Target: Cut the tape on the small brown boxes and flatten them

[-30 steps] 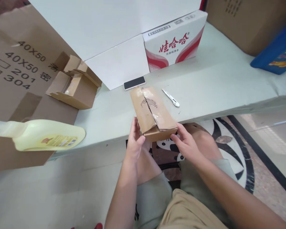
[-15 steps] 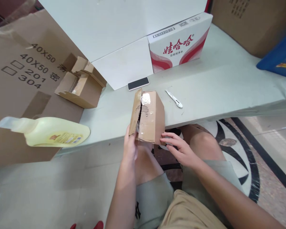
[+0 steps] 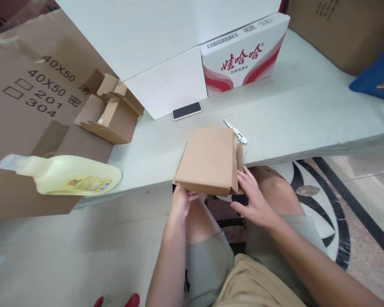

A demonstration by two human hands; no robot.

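Observation:
A small brown cardboard box [image 3: 208, 160] sits at the near edge of the pale table [image 3: 291, 111], a plain untaped face turned up. My left hand [image 3: 181, 201] grips its near left corner from below, fingers curled under it. My right hand [image 3: 254, 200] holds its near right corner, fingertips pressed against a flap on that side. Just beyond the box lies a white utility knife [image 3: 235, 131], and a phone [image 3: 187, 111] rests further back.
A pale yellow bottle [image 3: 67, 180] lies on its side at the left table edge. An opened small carton [image 3: 110, 113] sits on flattened cardboard [image 3: 25, 94]. A red-and-white printed box [image 3: 243, 53], white panels, a large brown carton [image 3: 345, 25] and a blue item [image 3: 376, 76] line the back.
The box has been rolled over: its taped, split face was up, then it stood on edge, and now a plain face is up. Both hands shifted along with it.

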